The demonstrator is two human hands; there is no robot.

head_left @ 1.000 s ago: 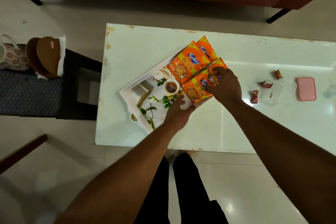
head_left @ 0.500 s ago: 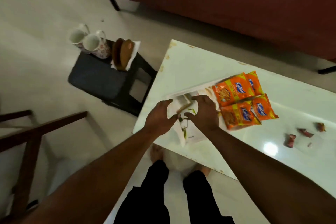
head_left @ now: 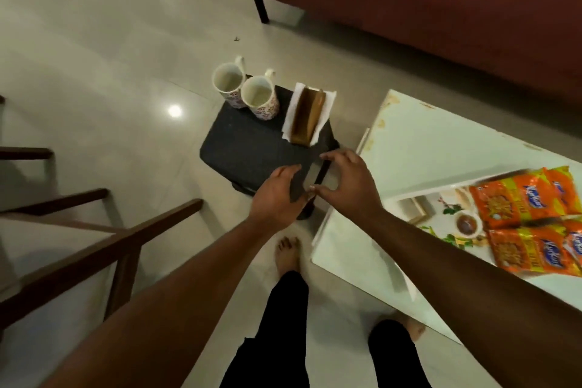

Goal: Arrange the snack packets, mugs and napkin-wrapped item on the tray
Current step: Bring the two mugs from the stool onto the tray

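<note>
Both bare hands are held empty over the near edge of the dark square stool (head_left: 252,148), the left hand (head_left: 277,195) and right hand (head_left: 349,183) side by side with fingers spread and nothing grasped. On the stool's far side two white floral-patterned ceramic mugs (head_left: 244,93) are seen upright and touching, with the brown item wrapped in white napkin (head_left: 307,118) just beside them to the right. The four orange foil snack packets (head_left: 532,224) are laid overlapping on the white leaf-printed rectangular tray (head_left: 441,208), which rests on the white glossy table (head_left: 441,142) at the right.
</note>
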